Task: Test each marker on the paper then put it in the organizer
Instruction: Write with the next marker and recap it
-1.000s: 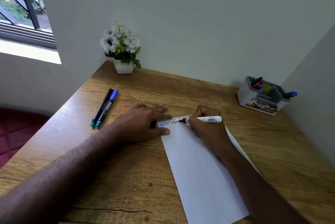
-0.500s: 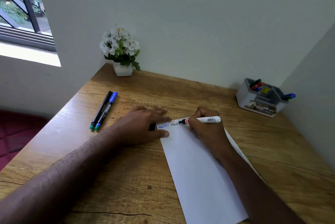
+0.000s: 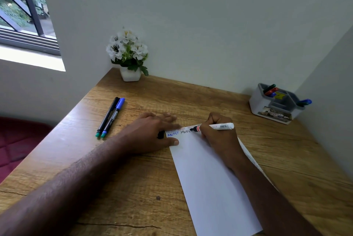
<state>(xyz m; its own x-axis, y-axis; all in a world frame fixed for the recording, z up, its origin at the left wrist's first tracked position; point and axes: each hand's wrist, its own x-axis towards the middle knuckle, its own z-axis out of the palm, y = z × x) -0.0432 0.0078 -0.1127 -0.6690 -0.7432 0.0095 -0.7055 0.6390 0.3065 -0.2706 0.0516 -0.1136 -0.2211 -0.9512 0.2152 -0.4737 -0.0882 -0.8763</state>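
A wooden desk [image 3: 133,188] fills a corner, its far edge against the wall. On it a white sheet of paper [image 3: 214,188] runs from the near right edge toward the middle, angled so its far end lies under both hands.

The left hand [image 3: 152,132] lies flat and spread, thumb and fingers on the sheet's far left corner, probably to keep the paper from sliding under the strokes; a small black thing, perhaps the cap, shows just under its palm. The right hand [image 3: 219,134] is closed around the white marker [image 3: 215,127] in a writing grip, barrel pointing right and nearly level, black tip down on the paper's far end at the end of a row of black letters. Blue letters sit to their left and faint red ones just beyond, so the testing step looks to be under way.

At the far right stands the grey organizer [image 3: 277,105], well apart from the hands, with several markers already in its compartments. Two slim pens [image 3: 110,117] lie side by side at the left, seemingly waiting their turn.
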